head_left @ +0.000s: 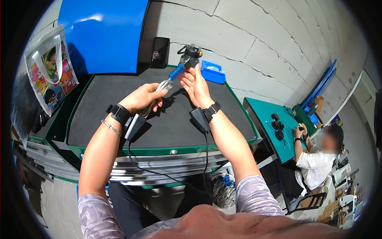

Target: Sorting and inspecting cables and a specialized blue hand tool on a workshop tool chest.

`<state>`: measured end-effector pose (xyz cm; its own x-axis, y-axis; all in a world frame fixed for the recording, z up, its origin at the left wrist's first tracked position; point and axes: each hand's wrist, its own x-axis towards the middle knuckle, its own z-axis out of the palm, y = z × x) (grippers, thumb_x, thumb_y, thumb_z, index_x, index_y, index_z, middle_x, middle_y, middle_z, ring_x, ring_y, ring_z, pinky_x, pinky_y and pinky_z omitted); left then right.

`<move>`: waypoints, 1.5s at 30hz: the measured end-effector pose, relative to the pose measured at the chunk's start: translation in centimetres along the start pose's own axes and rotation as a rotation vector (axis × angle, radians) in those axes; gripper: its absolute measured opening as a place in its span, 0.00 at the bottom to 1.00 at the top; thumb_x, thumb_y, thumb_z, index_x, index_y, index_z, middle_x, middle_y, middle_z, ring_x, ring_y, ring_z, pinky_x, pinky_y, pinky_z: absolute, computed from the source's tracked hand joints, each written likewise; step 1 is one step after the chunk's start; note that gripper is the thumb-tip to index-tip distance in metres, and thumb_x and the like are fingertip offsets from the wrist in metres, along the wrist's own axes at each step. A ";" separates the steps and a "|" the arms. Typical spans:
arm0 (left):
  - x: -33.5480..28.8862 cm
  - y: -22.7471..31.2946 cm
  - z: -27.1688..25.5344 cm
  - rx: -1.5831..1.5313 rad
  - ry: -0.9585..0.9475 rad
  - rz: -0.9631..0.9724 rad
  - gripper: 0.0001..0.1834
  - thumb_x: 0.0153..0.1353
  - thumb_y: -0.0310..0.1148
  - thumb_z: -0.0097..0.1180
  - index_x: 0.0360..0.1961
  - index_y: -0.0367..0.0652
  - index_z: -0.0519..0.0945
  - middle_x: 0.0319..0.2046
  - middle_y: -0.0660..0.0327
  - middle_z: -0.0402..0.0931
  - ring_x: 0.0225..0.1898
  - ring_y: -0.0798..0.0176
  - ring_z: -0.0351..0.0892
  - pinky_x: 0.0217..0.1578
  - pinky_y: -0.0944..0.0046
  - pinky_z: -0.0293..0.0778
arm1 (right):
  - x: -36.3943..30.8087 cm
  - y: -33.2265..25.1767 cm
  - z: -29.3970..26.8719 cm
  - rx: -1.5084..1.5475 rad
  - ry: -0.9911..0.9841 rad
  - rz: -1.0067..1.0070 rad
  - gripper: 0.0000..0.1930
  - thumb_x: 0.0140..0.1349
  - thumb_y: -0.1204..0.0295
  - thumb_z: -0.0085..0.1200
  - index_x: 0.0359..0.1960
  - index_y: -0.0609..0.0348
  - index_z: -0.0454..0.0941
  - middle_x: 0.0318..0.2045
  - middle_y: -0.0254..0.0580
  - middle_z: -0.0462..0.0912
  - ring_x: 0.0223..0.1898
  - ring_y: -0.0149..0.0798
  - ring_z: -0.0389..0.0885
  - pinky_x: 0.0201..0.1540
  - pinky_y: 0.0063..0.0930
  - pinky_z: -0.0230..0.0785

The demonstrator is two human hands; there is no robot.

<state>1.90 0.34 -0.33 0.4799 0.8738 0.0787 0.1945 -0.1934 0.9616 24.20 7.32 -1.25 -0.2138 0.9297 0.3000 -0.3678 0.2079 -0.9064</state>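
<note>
My left hand is closed around a folded bundle of pale grey cable. From the bundle's far end sticks out a blue piece, maybe a connector or a wrap; its exact kind is unclear. My right hand is open, palm turned up and fingers stretched out beside the blue piece. Whether its fingertips touch that piece, I cannot tell. Just beyond them stands a dark bottle with a carry loop. Both hands are over the dark mat of the workbench.
A phone leans at the back, near a blue panel. A blue tray sits behind my right hand. A bucket of cables stands below the bench. Black cords hang from wrist-worn boxes. Rightward, another person works at a green table.
</note>
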 end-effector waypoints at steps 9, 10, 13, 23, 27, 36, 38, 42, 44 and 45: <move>0.2 -0.2 0.1 -0.090 -0.092 -0.013 0.22 0.71 0.50 0.48 0.47 0.38 0.74 0.25 0.67 0.72 0.22 0.75 0.71 0.24 0.74 0.69 | 0.0 0.1 -0.2 -0.037 0.043 -0.081 0.20 0.70 0.48 0.46 0.49 0.50 0.75 0.40 0.30 0.79 0.43 0.29 0.76 0.45 0.27 0.64; 0.1 -0.1 0.1 -0.088 -0.105 -0.020 0.22 0.71 0.50 0.48 0.46 0.38 0.74 0.24 0.67 0.71 0.22 0.75 0.70 0.24 0.74 0.68 | 0.0 0.1 -0.2 -0.036 0.047 -0.095 0.20 0.70 0.48 0.46 0.48 0.49 0.76 0.40 0.29 0.80 0.42 0.28 0.76 0.45 0.27 0.64; 0.1 0.0 0.2 -0.100 -0.128 -0.020 0.22 0.71 0.50 0.47 0.46 0.38 0.74 0.24 0.68 0.70 0.20 0.76 0.69 0.23 0.75 0.67 | 0.1 -0.1 -0.2 -0.081 0.069 -0.107 0.19 0.70 0.49 0.47 0.47 0.48 0.79 0.39 0.26 0.80 0.40 0.25 0.74 0.44 0.26 0.63; 0.7 -1.1 0.5 -0.202 -0.116 -0.085 0.17 0.71 0.46 0.49 0.43 0.40 0.75 0.23 0.69 0.68 0.17 0.77 0.65 0.20 0.76 0.64 | -0.1 0.5 0.1 -0.068 0.080 -0.068 0.18 0.69 0.51 0.50 0.49 0.47 0.81 0.41 0.22 0.80 0.41 0.24 0.71 0.48 0.26 0.60; 0.7 -0.7 0.5 -0.300 -0.087 -0.058 0.19 0.70 0.45 0.50 0.44 0.37 0.76 0.22 0.69 0.69 0.18 0.78 0.65 0.20 0.77 0.65 | -0.3 0.4 0.1 -0.039 0.127 -0.057 0.23 0.70 0.46 0.44 0.51 0.48 0.79 0.43 0.25 0.79 0.43 0.25 0.72 0.49 0.27 0.60; 0.5 -0.2 0.1 -0.229 0.153 -0.002 0.24 0.72 0.53 0.44 0.49 0.41 0.77 0.23 0.71 0.70 0.20 0.78 0.68 0.21 0.78 0.65 | 0.7 1.4 -1.1 -0.163 0.183 0.008 0.38 0.68 0.36 0.33 0.63 0.57 0.64 0.46 0.40 0.80 0.49 0.32 0.73 0.50 0.31 0.64; 0.2 0.3 0.1 -0.235 0.235 0.093 0.23 0.72 0.51 0.44 0.50 0.42 0.76 0.23 0.71 0.70 0.21 0.79 0.67 0.23 0.78 0.64 | 1.0 2.0 -1.6 -0.192 0.186 0.054 0.38 0.68 0.36 0.33 0.63 0.58 0.65 0.46 0.41 0.80 0.48 0.32 0.73 0.49 0.30 0.65; -1.8 1.8 -0.1 -0.260 0.539 0.280 0.23 0.72 0.50 0.45 0.54 0.41 0.76 0.25 0.70 0.70 0.25 0.77 0.66 0.29 0.76 0.63 | 1.5 2.8 -2.7 -0.294 0.154 0.028 0.37 0.67 0.35 0.34 0.58 0.57 0.67 0.40 0.36 0.78 0.38 0.28 0.71 0.44 0.29 0.66; -5.2 2.1 -0.5 -0.254 0.674 0.402 0.25 0.72 0.50 0.45 0.55 0.40 0.75 0.27 0.68 0.70 0.26 0.75 0.66 0.30 0.75 0.63 | 1.6 3.0 -3.2 -0.234 0.134 0.035 0.34 0.66 0.37 0.40 0.55 0.56 0.68 0.38 0.36 0.77 0.37 0.28 0.71 0.43 0.29 0.67; -7.5 2.0 -0.7 -0.209 0.738 0.460 0.25 0.72 0.50 0.45 0.56 0.40 0.74 0.27 0.67 0.70 0.27 0.75 0.66 0.31 0.75 0.63 | 1.8 3.0 -3.4 -0.237 0.102 0.022 0.33 0.67 0.38 0.42 0.55 0.56 0.68 0.38 0.36 0.78 0.38 0.28 0.72 0.42 0.28 0.67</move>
<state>-1.93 -6.25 1.25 -0.2151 0.8080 0.5485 -0.0757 -0.5738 0.8155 25.80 10.61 -4.45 -0.1227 0.9580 0.2592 -0.1395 0.2419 -0.9602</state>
